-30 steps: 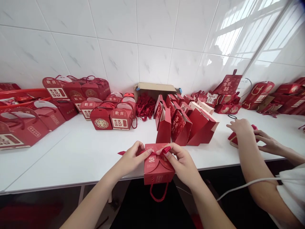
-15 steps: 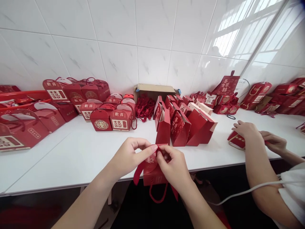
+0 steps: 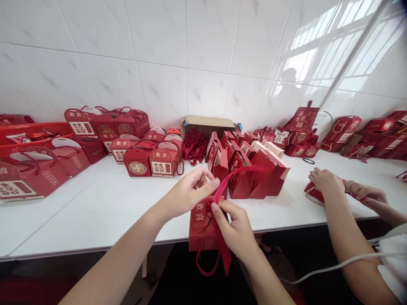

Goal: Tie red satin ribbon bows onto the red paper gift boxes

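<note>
A small red gift box (image 3: 202, 239) with a red cord handle sits at the table's front edge, below my hands. Across its top runs a red ribbon (image 3: 221, 237), gathered into a knot or loop. My right hand (image 3: 237, 224) pinches the ribbon at this gathered spot, thumb on top. One ribbon end sweeps up to the right, blurred, and another hangs down the box front. Just left of the raised end is my left hand (image 3: 192, 190), fingers curled and thumb apart, with nothing visibly held. The far side of the box is hidden by my hands.
Behind my hands stand several open red boxes (image 3: 241, 178) and a carton (image 3: 208, 122) of red ribbons (image 3: 194, 146). Finished-looking boxes (image 3: 163, 161) fill the left. At right, a co-worker's hands (image 3: 327, 182) hold a red box, and a white cable (image 3: 330, 267) hangs nearby.
My left hand has come away from the knot, up and slightly right. A ribbon end has swung up to the right. My right hand stays at the knot.
</note>
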{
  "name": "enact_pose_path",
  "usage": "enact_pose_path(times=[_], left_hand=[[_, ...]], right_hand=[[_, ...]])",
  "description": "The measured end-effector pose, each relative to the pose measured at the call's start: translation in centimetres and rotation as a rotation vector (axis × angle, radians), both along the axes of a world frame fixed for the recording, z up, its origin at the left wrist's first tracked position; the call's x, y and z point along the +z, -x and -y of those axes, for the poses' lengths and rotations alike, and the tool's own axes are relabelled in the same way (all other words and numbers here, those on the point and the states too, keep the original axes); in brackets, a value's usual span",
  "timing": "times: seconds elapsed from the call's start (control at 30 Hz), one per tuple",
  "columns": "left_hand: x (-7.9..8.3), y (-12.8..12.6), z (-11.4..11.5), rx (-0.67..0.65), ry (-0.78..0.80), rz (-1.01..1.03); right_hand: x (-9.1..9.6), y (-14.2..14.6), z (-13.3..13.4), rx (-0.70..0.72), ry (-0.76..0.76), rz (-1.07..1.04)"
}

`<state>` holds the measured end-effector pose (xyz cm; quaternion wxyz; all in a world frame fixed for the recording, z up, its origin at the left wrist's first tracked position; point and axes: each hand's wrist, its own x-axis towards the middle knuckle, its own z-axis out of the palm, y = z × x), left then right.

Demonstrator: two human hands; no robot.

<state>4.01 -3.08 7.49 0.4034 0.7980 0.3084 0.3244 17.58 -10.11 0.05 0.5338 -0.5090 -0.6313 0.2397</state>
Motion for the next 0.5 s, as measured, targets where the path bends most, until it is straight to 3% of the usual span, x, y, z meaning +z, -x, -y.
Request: enact_pose_path(times=[0.2,0.4,0.5], left_hand=[[-3.7,2.0,0.8,0.095,0.05,-0.069],[-5.1,2.1,1.5,0.118,0.061,0.089],[-5.4,1.8,1.9,0.11,0.024,0.103]], right_hand=[[0.0,0.1,0.1,-0.007,-0.015,-0.025],[-0.7,1.0,-0.1,-0.188,0.03,-0.275],[-0.7,1.2,-0.2,-0.196,0.011,-0.256]])
